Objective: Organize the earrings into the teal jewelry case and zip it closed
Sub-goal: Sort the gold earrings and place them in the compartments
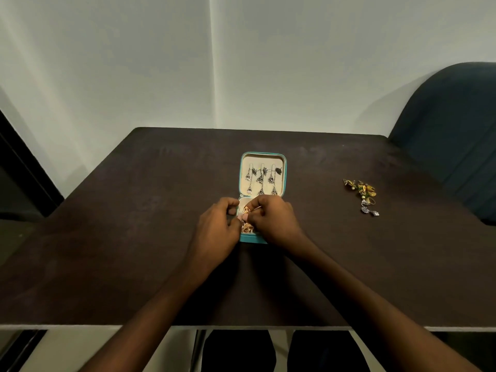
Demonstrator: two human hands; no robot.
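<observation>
On the dark table (134, 237), a gold earring (246, 210) is pinched by the left hand (217, 232) and right hand (273, 221) over the near half of the open teal case (285, 173). Its hook could be bent if pressed crookedly; loose earrings (362, 196) lie well apart.

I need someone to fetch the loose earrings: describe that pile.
On the dark table, look right of the open teal case, toward the blue chair. The loose earrings lie there in a small gold and silver heap, the only jewelry outside the case.
</observation>
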